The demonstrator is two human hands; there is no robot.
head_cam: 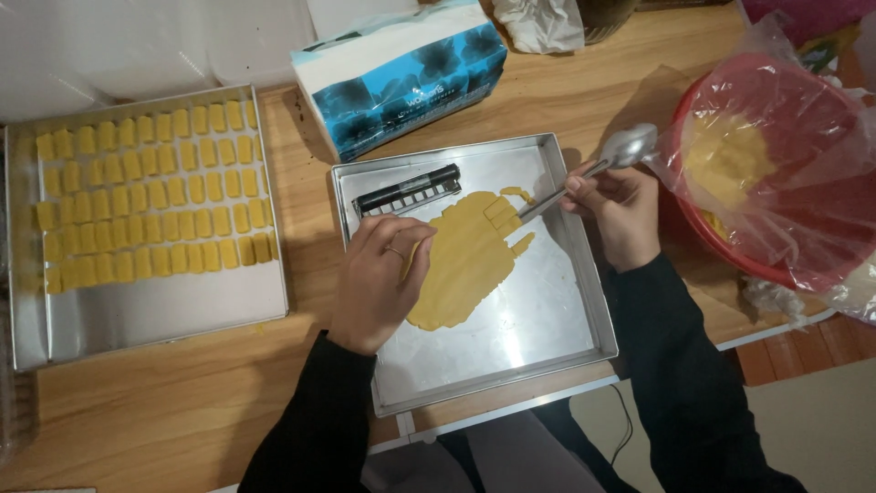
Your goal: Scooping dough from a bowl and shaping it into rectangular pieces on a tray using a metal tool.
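The right fingers (pixel 584 187) are closed around the middle of a metal spoon (pixel 602 162). It is held backwards: the bowl points up and away, and the handle end lies low on the dough (pixel 465 260), just at the cut strips (pixel 506 215) on its upper right edge. The right hand (pixel 616 215) hangs over the right part of the tray (pixel 584 301).

The left fingers (pixel 401 246) are curled loosely and hold nothing; they lie on the left edge of the dough, and the left hand (pixel 379 283) covers a part of it. The dough is a flat yellow sheet in the middle of the tray, with the strips already separated at its top.

To do this step well, I think the handle should stay almost flat and slide under one strip, not push into it, because the dough looks soft. The left hand should press only lightly, so the sheet does not move or get marks.

A black cutter (pixel 408 190) lies in the upper left corner of the tray. On the surface (pixel 182 402), a second tray (pixel 164 310) to the left has rows of pieces (pixel 151 196). A red bowl (pixel 730 256) under plastic is at the right, and a tissue pack (pixel 401 73) is behind.
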